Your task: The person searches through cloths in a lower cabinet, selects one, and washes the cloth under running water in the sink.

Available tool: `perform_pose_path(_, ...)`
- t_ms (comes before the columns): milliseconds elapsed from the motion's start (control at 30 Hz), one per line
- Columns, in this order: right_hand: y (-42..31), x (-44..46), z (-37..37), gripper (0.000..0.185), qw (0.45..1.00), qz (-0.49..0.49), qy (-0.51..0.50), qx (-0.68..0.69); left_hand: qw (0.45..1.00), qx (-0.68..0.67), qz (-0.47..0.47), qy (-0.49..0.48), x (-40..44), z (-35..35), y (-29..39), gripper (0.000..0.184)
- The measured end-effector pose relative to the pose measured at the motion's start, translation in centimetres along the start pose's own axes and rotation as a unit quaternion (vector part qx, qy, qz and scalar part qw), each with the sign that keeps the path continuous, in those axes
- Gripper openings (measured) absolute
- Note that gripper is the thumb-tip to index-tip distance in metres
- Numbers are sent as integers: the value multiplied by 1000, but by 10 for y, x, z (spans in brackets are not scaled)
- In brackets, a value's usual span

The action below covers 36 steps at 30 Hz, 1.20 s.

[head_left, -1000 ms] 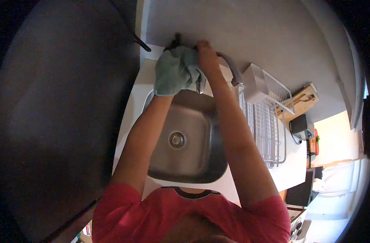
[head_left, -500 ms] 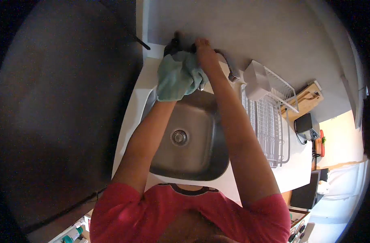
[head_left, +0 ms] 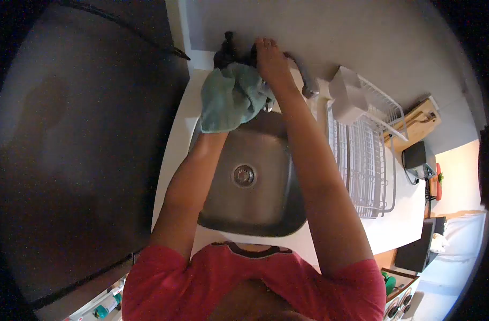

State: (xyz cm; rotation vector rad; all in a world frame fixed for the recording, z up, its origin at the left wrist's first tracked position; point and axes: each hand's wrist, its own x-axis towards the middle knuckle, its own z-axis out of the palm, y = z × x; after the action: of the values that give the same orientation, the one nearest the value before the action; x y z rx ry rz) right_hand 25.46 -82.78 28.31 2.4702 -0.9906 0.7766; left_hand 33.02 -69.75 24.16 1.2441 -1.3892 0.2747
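Note:
A pale green cloth [head_left: 228, 101] is bunched over my left hand at the back of the sink and hangs down to the wrist. The fingers of that hand are hidden in its folds. My right hand [head_left: 272, 64] is just right of the cloth, fingers curled over a dark object [head_left: 253, 53] that is mostly covered. Close beside my right hand, the grey faucet spout [head_left: 308, 80] curves to the right. A black object with a narrow top [head_left: 227, 51] stands behind the cloth, against the wall.
Below my forearms lies the steel sink [head_left: 255, 208] with its drain [head_left: 244, 176]. A white wire dish rack [head_left: 362, 171] with a white holder [head_left: 348, 99] stands on the right. Farther off are a wooden cutting board [head_left: 415, 125] and a toaster [head_left: 420, 160]. A large dark surface [head_left: 89, 160] borders the left.
The view has shifted slightly, so the rack and counter sit farther right. My left hand with the cloth has moved a little left and up; my right hand stays by the faucet.

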Motion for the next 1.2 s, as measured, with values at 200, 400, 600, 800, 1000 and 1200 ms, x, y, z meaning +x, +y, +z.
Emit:
perform_pose_path(200,-12,17,-22,29,990,50,-118,-56,948,250,197,-7,11,-7,-8,20)
perform_pose_path(400,-4,14,8,34,996,51,-68,-2,930,269,245,-51,27,-34,6,19)
perform_pose_path(600,15,-30,24,46,997,-70,4,-26,995,57,61,-57,31,-40,16,22)
perform_pose_path(800,22,-132,-34,51,980,-20,-157,118,806,-496,-318,-59,0,-48,8,25)
perform_pose_path(1000,20,-147,-18,52,992,-89,-83,37,542,-567,-610,-112,-93,-26,-23,27)
perform_pose_path(1200,25,-126,7,53,978,-58,-197,49,598,-278,-697,-282,-137,18,-40,28)
